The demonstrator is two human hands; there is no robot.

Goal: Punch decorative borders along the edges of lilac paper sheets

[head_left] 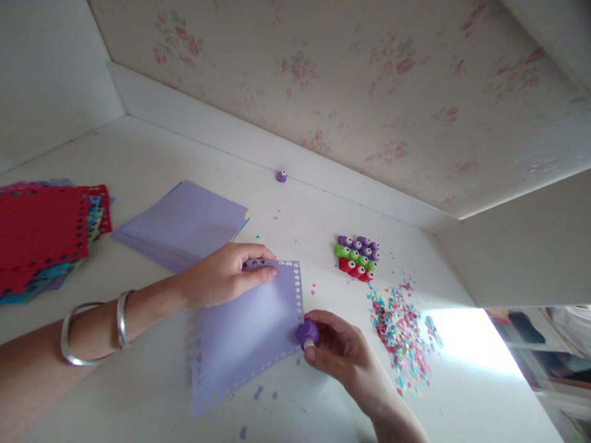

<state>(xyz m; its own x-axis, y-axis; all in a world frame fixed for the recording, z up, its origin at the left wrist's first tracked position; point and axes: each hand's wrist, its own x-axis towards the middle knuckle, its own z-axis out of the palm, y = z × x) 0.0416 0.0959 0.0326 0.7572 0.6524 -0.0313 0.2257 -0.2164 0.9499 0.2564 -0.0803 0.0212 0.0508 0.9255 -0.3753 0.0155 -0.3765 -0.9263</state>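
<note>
A lavender sheet of paper (249,326) with small shapes punched along its edges is held above the white table. My left hand (231,274) pinches its upper edge, thumb on top and fingers behind. Between the thumb and fingers of my right hand (341,351) is a purple craft punch (307,333), set at the right edge of the sheet near its lower corner. Star-like cut-outs run along the edge above the punch. Whether the paper lies inside the punch's slot is hidden. A few lavender cut-out bits (258,392) lie below the sheet.
Lavender sheets (194,215) lie stacked behind my left hand. Punched red and coloured sheets (41,227) are piled at far left. Several purple, green and red punches (357,257) stand grouped at right, beside heaped confetti (401,338). One purple punch (281,176) sits by the wall.
</note>
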